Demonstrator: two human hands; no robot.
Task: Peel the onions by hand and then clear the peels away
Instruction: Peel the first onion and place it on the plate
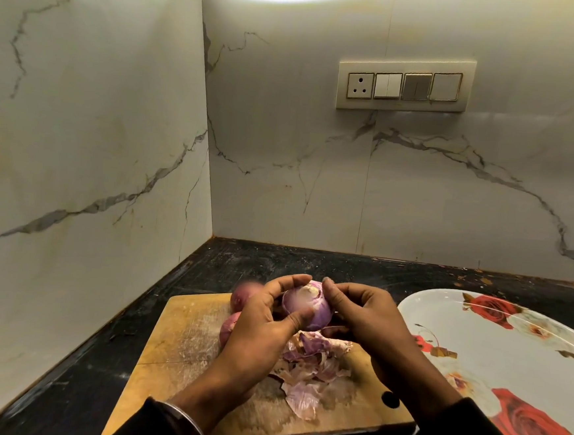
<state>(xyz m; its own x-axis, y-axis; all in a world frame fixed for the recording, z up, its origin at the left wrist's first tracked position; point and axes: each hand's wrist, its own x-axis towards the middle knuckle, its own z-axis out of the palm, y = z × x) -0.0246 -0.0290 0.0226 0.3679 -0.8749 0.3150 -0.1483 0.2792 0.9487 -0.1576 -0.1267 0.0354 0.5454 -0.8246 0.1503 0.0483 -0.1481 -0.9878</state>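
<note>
Both hands held a half-peeled onion (308, 304) above the cutting board (193, 340): left hand (263, 322) fingers curled round it, right hand (367, 319) fingers pinching its top. Peels (307, 373) lay beneath.

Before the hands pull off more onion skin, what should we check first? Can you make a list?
1. Onion held firmly: ok, left hand and right hand both grip it above the board.
2. Skin left on it: cannot tell; the visible side looks peeled.
3. Peels landing on the cutting board: ok, piled under the hands.
4. More onions waiting: ok, two sit on the board behind the left hand.
5. Flowered plate nearby: ok, beside the board.
</note>
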